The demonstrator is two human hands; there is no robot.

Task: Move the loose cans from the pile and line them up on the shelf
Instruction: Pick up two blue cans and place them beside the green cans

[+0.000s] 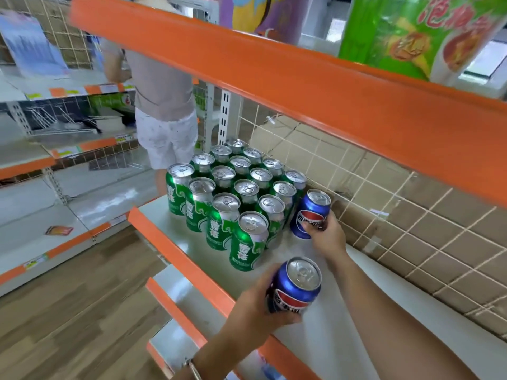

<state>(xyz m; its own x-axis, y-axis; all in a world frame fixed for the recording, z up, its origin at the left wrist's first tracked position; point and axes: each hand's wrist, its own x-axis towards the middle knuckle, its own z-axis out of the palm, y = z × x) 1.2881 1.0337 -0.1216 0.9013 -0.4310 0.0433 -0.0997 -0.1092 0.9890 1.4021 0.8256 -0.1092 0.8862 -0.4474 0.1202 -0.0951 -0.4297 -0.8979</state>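
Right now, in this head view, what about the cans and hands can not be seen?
Pile of loose cans: outside the head view.
Near blue can: its base is hidden by the left hand, so contact with the shelf is unclear.
Far blue can: lower right side covered by the right hand.
Rear green cans: labels hidden by the front rows.
Green packet: cut by the top edge, blurred.

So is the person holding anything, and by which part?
Yes: the left hand grips the nearer blue aluminium can round its side; the right hand grips the farther blue aluminium can low on its side.
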